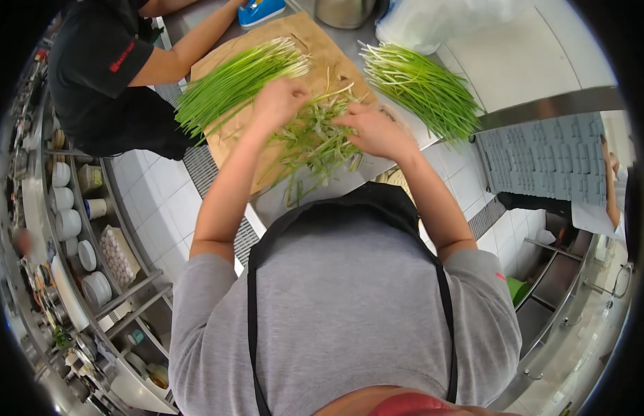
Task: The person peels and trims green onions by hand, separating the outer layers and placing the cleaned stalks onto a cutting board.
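Trimmed green scraps (pixel 315 139) lie in a loose heap on brown paper (pixel 228 55) in front of me. My left hand (pixel 280 104) is over the upper left of the heap, fingers curled together beside the white ends of a bundle of green stalks (pixel 232 80). What it holds, if anything, is too small to make out. At the heap's right side, my right hand (pixel 378 132) touches the scraps with thumb and fingers partly apart. A second bundle of green stalks (pixel 426 87) lies to the right, its white ends pointing up and left.
A co-worker in black (pixel 103 76) stands at the left, one arm reaching to a blue tape dispenser (pixel 261 11). A metal pot (pixel 344 10) and a plastic bag (pixel 433 24) are at the far side. Stacked grey crates (pixel 543 159) stand right; shelves with bowls (pixel 69 223) are left.
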The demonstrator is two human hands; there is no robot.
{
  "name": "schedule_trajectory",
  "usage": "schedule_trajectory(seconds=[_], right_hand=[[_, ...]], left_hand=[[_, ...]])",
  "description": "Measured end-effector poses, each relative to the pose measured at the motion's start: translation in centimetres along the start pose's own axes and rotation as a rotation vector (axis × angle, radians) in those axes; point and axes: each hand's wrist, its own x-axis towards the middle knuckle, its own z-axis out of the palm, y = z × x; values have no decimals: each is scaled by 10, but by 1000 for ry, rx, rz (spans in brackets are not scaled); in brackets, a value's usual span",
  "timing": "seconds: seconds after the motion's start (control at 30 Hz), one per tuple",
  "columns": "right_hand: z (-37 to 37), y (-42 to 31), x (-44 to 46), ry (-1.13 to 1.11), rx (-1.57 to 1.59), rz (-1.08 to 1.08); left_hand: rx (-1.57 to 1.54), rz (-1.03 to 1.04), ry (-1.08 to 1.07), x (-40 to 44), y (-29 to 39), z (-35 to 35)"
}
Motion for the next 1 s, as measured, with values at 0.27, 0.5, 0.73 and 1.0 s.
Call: schedule_trajectory(seconds=[0.27,0.5,0.73,1.0], right_hand=[[-3,12,8,341,68,156],[-20,6,26,346,-264,-90],[-25,18,31,153,284,57],[-51,12,27,153,357,146]], left_hand=[[162,24,32,5,19,16],[-10,155,79,-14,48,-21],[-181,92,196,-23,62,-75],[233,120,3,-36,61,-68]])
